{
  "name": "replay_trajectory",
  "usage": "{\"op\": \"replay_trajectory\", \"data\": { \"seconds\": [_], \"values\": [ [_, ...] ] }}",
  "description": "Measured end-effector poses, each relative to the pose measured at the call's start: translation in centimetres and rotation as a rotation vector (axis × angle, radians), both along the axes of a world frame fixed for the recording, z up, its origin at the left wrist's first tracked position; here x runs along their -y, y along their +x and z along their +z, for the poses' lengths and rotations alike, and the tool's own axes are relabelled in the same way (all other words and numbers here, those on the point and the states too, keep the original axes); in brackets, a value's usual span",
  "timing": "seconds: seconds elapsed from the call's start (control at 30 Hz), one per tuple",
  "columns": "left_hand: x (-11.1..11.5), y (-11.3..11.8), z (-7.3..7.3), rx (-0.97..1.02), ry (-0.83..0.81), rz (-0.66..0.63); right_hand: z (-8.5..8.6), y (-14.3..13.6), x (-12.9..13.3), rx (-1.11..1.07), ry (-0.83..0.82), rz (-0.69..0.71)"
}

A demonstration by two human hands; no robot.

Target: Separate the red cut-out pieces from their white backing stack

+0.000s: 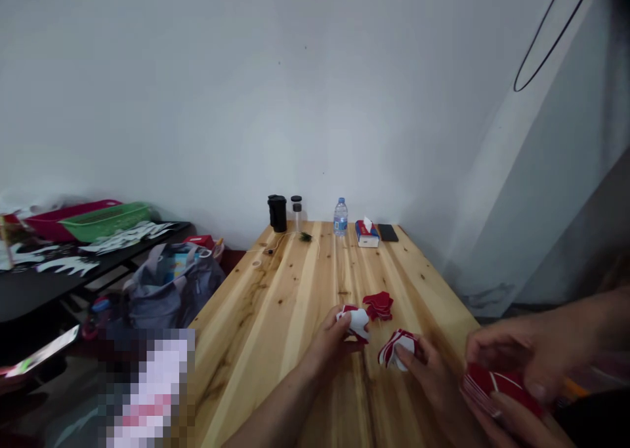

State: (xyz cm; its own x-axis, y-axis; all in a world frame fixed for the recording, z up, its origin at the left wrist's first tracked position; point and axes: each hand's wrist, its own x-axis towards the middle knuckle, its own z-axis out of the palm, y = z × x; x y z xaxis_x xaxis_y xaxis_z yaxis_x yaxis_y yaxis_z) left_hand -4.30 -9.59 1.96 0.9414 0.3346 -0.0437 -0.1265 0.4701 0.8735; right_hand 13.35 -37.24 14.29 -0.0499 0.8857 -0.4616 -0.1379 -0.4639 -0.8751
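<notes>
My left hand point(335, 335) is closed around a small stack of red-and-white cut pieces point(358, 321), white side up with red showing at the edges. To its right, my right hand point(429, 363) grips a second bunch of similar cut pieces point(395, 349), fanned a little so several red and white edges show. Both bunches are held above the wooden table. Just beyond them a loose pile of red cut pieces point(378, 305) lies on the wood. Whether the pieces are cloth or paper, I cannot tell.
At the right, another person's hands point(536, 349) hold a red stack point(506, 386). Along the far end of the wooden table point(295, 304) stand a black cup point(277, 213), a water bottle point(340, 217) and a tissue pack point(367, 234). A grey bag point(167, 290) is at the left.
</notes>
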Motion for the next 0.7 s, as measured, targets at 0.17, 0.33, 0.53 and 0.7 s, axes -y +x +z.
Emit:
{"op": "replay_trajectory", "data": {
  "seconds": [0.17,0.33,0.53,0.7],
  "values": [
    [-0.8,-0.5,0.3,0.020,-0.068,-0.066,-0.3,-0.2,-1.6,-0.062,-0.088,-0.168],
    [-1.2,-0.7,0.2,0.038,-0.089,-0.134,0.1,1.1,-5.5,-0.117,-0.008,-0.332],
    [-1.2,0.1,-1.1,0.039,0.006,-0.084,-1.3,4.4,-8.8,-0.013,0.030,-0.380],
    [-0.8,0.2,-0.5,0.052,0.259,0.101,-2.7,5.5,-8.7,0.030,0.009,-0.383]
  ]
}}
